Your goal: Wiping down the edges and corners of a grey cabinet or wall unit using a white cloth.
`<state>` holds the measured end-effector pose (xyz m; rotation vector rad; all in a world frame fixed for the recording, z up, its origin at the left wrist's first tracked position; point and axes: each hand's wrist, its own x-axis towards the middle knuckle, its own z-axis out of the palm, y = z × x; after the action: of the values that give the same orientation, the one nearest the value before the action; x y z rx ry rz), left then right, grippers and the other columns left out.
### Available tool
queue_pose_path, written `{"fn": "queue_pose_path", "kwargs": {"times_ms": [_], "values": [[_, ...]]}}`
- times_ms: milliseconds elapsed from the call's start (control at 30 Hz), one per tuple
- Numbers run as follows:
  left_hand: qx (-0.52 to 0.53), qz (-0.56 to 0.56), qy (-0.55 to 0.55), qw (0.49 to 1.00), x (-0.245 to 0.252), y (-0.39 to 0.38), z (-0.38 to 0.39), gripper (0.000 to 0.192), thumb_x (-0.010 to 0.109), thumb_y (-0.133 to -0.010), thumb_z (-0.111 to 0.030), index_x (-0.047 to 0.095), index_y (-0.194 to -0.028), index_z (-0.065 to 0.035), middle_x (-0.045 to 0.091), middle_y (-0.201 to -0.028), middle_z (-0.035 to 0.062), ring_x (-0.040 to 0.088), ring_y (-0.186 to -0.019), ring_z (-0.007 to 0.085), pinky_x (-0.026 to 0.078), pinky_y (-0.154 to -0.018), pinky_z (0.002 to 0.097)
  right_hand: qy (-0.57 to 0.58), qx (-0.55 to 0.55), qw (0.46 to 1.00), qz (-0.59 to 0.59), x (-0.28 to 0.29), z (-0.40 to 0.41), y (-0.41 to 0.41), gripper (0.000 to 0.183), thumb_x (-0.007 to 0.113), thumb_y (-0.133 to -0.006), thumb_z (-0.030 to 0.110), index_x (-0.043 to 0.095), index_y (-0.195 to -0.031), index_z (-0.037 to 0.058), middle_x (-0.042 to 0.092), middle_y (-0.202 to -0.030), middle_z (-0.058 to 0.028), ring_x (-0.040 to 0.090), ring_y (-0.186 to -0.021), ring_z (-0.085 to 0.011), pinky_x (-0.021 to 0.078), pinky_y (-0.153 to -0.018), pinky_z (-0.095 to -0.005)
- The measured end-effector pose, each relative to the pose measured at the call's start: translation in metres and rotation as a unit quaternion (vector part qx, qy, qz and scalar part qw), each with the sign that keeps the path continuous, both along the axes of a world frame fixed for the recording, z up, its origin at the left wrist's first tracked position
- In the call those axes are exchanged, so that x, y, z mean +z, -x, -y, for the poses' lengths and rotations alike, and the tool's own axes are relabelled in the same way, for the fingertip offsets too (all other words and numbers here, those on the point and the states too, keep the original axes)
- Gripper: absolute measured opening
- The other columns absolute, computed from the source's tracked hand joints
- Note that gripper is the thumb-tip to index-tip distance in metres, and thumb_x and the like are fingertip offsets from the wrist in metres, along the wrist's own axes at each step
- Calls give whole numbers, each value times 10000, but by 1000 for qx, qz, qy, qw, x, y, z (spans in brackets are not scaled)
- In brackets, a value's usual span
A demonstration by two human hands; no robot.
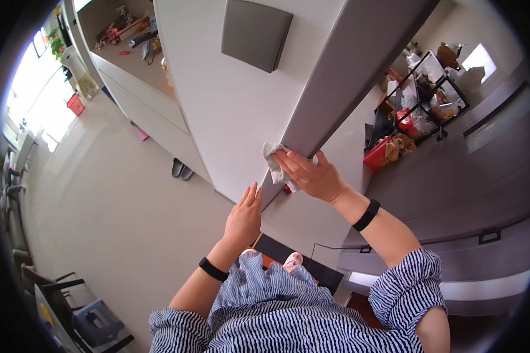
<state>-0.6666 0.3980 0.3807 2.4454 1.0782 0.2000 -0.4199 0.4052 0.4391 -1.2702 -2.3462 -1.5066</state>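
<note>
A grey door frame [335, 70] runs diagonally from the upper right down to the space between my hands. My right hand [313, 176] presses a white cloth [274, 162] flat against this frame, fingers stretched over the fabric and thumb at the frame's right side. Lower down, my left hand [244, 220] rests with extended fingers at the frame's left edge and holds nothing. Its palm side is hidden. To the left of the frame is a white panel [229, 119], with a grey square pad [256, 35] higher up on it.
An open cabinet shelf [137, 66] holds loose items. Slippers [182, 169] lie on the floor [115, 212] at left. A black rack [417, 101] with bags stands beyond the doorway, near a dark door [441, 189]. A dark mat [329, 271] lies by my feet; a blue-grey stool [98, 323] is lower left.
</note>
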Motion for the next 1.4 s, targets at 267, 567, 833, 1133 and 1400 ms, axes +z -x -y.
{"fn": "queue_pose_path", "kwargs": {"times_ms": [267,567,833,1133,1400], "values": [[29,-13,60,998,6,13,6,737,656,-851,-70,324,-1509,-49,264,-1603,141,284,-1471,301,346,-1162,382,43,5,999,33,-79,10,0,469,451,-984,352,521,-1430,224,436,-1518,77,197,-1490,-96,-79,-1222,-524],[14,-33,69,997,8,1,8,746,654,-857,-87,313,-1520,-62,250,-1611,140,295,-1465,309,351,-1156,390,104,12,994,14,-163,23,5,394,477,-968,257,619,-1324,163,504,-1465,35,262,-1470,-105,-112,-1229,-469],[-18,28,59,998,16,-14,6,705,629,-871,-74,350,-1517,-112,318,-1583,146,338,-1442,337,378,-1130,419,359,-51,853,-376,-190,87,25,335,562,-907,137,652,-1225,83,621,-1250,-41,456,-1344,-199,186,-1228,-495],[41,205,-54,976,71,-53,2,240,643,-870,-39,717,-1095,-82,702,-1098,115,645,-1085,293,500,-930,389,60,-25,527,-847,-84,77,38,498,605,-914,28,507,-1396,107,620,-1285,-136,639,-1114,-327,530,-912,-380],[33,273,-137,951,104,-80,-2,204,644,-889,-2,678,-1089,-25,656,-1097,98,622,-1011,232,508,-880,343,-10,92,575,-813,-37,41,74,702,577,-923,13,230,-1532,-19,228,-1585,-254,288,-1452,-408,329,-1164,-430]]}}
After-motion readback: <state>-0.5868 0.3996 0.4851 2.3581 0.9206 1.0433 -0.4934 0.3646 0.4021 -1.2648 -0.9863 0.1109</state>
